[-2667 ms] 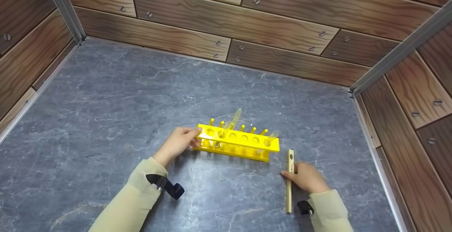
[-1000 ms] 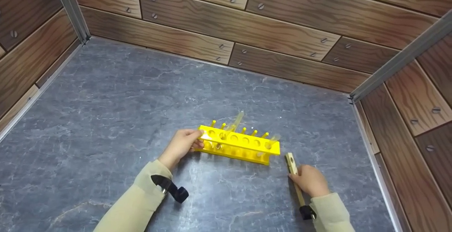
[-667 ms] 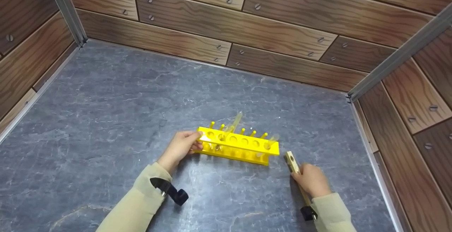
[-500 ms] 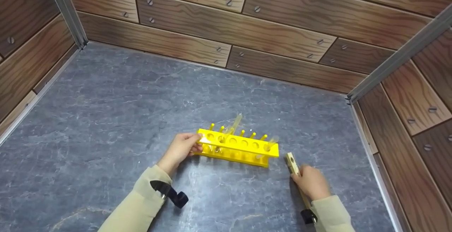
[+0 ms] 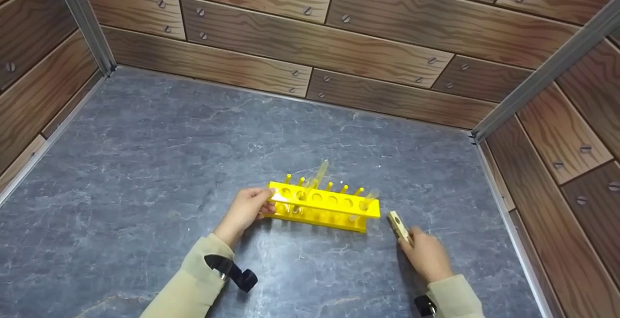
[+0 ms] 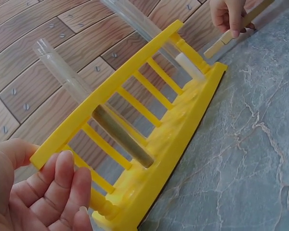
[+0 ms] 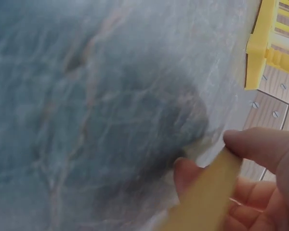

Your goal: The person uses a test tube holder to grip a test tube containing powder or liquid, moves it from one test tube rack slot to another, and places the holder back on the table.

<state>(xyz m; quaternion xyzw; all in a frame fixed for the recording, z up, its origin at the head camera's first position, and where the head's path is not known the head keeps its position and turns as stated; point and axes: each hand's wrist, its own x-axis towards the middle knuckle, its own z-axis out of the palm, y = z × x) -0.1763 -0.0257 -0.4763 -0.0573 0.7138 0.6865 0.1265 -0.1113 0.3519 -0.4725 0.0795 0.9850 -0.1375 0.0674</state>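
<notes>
A yellow test tube rack (image 5: 334, 206) stands on the grey marbled surface. My left hand (image 5: 243, 211) pinches the left end of its top plate between thumb and fingers. In the left wrist view, one clear test tube with olive-brown contents (image 6: 123, 137) leans in a hole near that hand. A second test tube with white contents (image 6: 189, 66) sits at the rack's far end. To the right of the rack, my right hand (image 5: 428, 255) grips a wooden test tube holder (image 5: 399, 228). Its tip points toward the rack, apart from it; the rear part is hidden under the hand.
Wood-patterned walls (image 5: 232, 61) with printed screws enclose the surface at the back and on both sides, joined by grey metal corner posts (image 5: 87, 22). A row of yellow pegs (image 5: 330, 186) rises along the rack's back.
The wooden holder has turned from lying nearly straight to slanting up-left, its rear end swinging right beneath my right hand. My left hand keeps its hold on the rack. The head view has shifted slightly.
</notes>
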